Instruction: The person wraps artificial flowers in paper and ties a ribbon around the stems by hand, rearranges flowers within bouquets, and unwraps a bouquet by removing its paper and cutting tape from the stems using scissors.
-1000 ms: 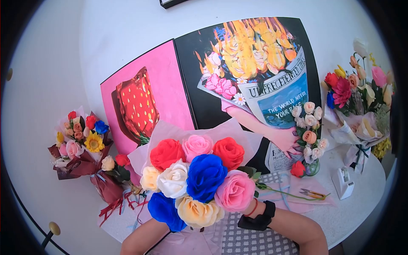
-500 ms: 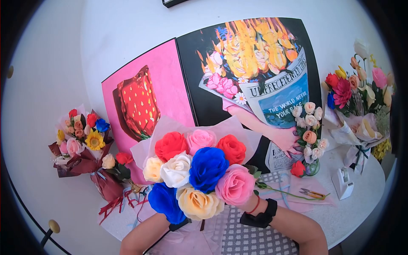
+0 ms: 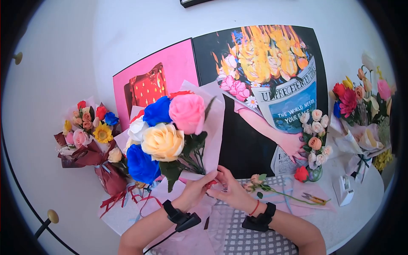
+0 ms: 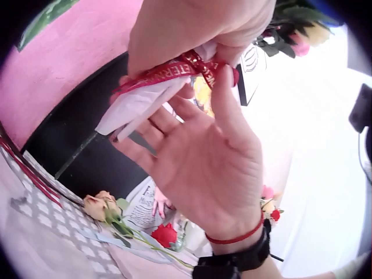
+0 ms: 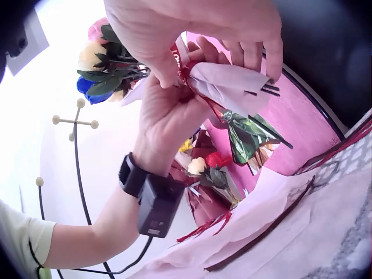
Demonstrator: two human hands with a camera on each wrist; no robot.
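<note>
A bouquet of cloth-like roses (image 3: 163,141) in red, pink, blue, white and cream leans to the left in the head view, backed by pale pink wrapping paper (image 3: 215,114). My left hand (image 3: 192,194) grips its wrapped stems. A red ribbon (image 4: 168,75) with gold lettering circles the white-wrapped handle. My right hand (image 3: 233,191) is at the handle from the other side, its thumb at the ribbon's crossing and its fingers behind, pinching the ribbon. Dark stem ends (image 5: 268,88) poke out below the white wrap in the right wrist view.
Finished-looking bouquets stand left (image 3: 95,144) and right (image 3: 361,123). On the table lie a long-stemmed peach rose (image 3: 256,180), pruning shears (image 3: 313,198) and a white tape dispenser (image 3: 343,190). A vase of roses (image 3: 315,173) stands behind, before a large painting (image 3: 231,140).
The bouquet has turned from facing me to leaning left, showing its leaves and stems. Both hands, hidden behind the flowers before, now show at the handle. The view has shifted slightly.
</note>
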